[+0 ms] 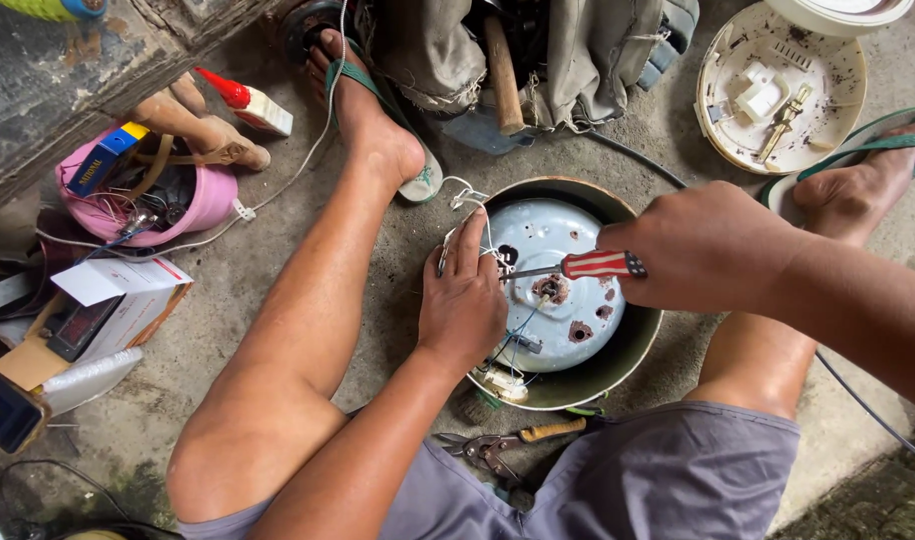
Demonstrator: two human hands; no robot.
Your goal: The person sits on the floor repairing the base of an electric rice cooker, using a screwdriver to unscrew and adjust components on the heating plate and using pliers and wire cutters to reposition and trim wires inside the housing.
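Pink bowl point(203, 205) at upper left holds tangled wires, a dark part & a blue-yellow box point(106, 160) leaning on its rim. Cardboard box point(128, 315) below it w/ a black device and white paper on top. White round base plate point(778, 95) at upper right carries a white plastic block & a brass-coloured metal piece. Centre, on the concrete floor between the person's legs: round metal appliance shell point(633, 345), dark olive rim, w/ a silver-white inner plate point(558, 245) showing rust-brown holes and thin blue/white wires along its left edge. Left hand point(465, 300) lies on the shell's left side, fingers closed around the white wires at the rim. Right hand point(703, 250) is clenched around a screwdriver point(578, 267) w/ red-white striped handle, shaft pointing left across the plate; tip sits near the left fingers, exact contact hard to tell. Pliers point(508, 442) lie on the floor just below the shell, partly under the forearm. Cloth bag point(538, 50) w/ a wooden handle at top, cut off by frame.
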